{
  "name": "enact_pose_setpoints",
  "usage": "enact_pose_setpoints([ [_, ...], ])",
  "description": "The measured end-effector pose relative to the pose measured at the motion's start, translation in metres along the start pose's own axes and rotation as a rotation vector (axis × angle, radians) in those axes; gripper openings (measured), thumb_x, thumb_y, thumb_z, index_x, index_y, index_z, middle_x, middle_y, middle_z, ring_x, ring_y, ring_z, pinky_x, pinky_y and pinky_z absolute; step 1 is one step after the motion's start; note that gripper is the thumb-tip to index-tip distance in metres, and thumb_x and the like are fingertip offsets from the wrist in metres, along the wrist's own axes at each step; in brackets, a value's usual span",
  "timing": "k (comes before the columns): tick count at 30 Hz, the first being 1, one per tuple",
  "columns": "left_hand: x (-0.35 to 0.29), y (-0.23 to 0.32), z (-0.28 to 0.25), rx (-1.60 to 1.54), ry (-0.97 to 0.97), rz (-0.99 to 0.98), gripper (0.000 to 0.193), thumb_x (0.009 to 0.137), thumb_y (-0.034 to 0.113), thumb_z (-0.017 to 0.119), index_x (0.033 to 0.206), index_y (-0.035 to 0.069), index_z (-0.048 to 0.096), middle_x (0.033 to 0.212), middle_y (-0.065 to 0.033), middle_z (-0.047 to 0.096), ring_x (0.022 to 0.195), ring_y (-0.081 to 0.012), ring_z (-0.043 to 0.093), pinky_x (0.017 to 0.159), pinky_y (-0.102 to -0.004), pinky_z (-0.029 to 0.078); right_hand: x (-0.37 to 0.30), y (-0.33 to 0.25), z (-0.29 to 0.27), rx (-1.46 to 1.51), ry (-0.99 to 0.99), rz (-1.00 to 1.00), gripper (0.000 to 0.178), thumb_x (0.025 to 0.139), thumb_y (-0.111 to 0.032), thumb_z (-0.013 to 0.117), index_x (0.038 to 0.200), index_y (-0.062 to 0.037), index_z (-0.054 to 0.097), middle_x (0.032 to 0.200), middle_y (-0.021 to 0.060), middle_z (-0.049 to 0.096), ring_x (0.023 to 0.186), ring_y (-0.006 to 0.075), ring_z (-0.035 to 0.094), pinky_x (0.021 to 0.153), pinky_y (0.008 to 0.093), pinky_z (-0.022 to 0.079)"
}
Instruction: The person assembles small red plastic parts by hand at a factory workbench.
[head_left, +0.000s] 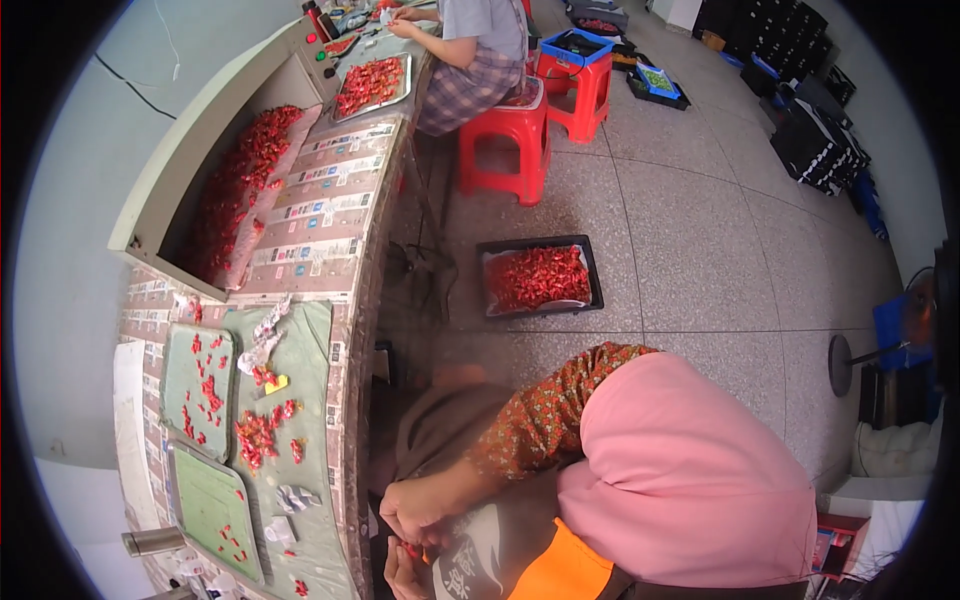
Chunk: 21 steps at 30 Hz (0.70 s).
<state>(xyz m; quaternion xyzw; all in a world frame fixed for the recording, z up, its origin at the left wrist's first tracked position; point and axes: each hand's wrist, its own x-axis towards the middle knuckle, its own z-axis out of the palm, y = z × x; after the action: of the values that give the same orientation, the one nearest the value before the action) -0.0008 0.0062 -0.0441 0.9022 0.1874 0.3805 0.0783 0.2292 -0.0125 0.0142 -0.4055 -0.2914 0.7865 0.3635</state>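
At the table's near edge, both my hands are together above my dark, printed apron (470,560). A small red piece (411,550) with an orange bit shows between them. My left hand (402,578), cut by the lower edge, has its fingers bent around that piece. Just above, my right hand (415,508) is closed with fingertips pointing down at it; what it pinches is hidden. To the left lie a loose pile of red pieces (257,437) on a green cloth (312,350) and two trays, one pale (172,350) and one green (205,510), with scattered red pieces.
An open-fronted box (160,190) with many red pieces stands farther along the table. Beyond it is a metal tray (408,75) of them, near a seated co-worker (485,60). A black crate (598,290) of red pieces sits on the floor, before red stools (505,130).
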Motion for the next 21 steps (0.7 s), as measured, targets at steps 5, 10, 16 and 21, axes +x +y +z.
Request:
enact_pose_setpoints([
  [5,-0.013,0.011,0.004,-0.082,0.105,-0.097,0.024,0.086,-0.008,0.065,0.110,-0.007,0.060,0.108,-0.0266,0.065,0.096,-0.0326,0.068,0.082,-0.0324,0.056,0.006,0.010,0.004,0.030,-0.013,0.008,0.011,0.061,0.006,0.062,0.070,0.0022,0.058,0.058,0.0157,0.059,0.042,0.0236,0.058,0.035,0.0343,0.050],
  [10,-0.006,0.022,0.008,-0.001,0.138,-0.227,0.019,0.088,-0.006,0.064,0.107,-0.005,0.062,0.106,-0.0257,0.066,0.094,-0.0313,0.068,0.081,-0.0322,0.056,0.000,0.003,0.006,0.006,0.017,0.040,0.015,0.062,0.008,0.062,0.075,0.0022,0.057,0.058,0.0145,0.059,0.043,0.0224,0.059,0.035,0.0337,0.050],
  [16,0.004,0.021,-0.004,-0.032,0.094,-0.166,0.020,0.087,-0.007,0.065,0.107,-0.005,0.061,0.106,-0.0251,0.066,0.095,-0.0307,0.068,0.079,-0.0313,0.057,0.001,-0.004,0.012,0.000,0.025,0.026,0.016,0.065,0.007,0.062,0.078,0.0009,0.056,0.060,0.0123,0.058,0.044,0.0202,0.057,0.035,0.0329,0.050],
  [21,0.011,0.028,0.006,0.072,0.193,-0.268,0.011,0.085,0.000,0.069,0.094,-0.001,0.063,0.098,-0.0223,0.069,0.084,-0.0301,0.070,0.072,-0.0315,0.058,0.011,0.001,0.008,-0.001,-0.001,0.041,0.017,0.065,0.005,0.064,0.077,-0.0019,0.056,0.061,0.0108,0.059,0.046,0.0188,0.058,0.037,0.0330,0.050],
])
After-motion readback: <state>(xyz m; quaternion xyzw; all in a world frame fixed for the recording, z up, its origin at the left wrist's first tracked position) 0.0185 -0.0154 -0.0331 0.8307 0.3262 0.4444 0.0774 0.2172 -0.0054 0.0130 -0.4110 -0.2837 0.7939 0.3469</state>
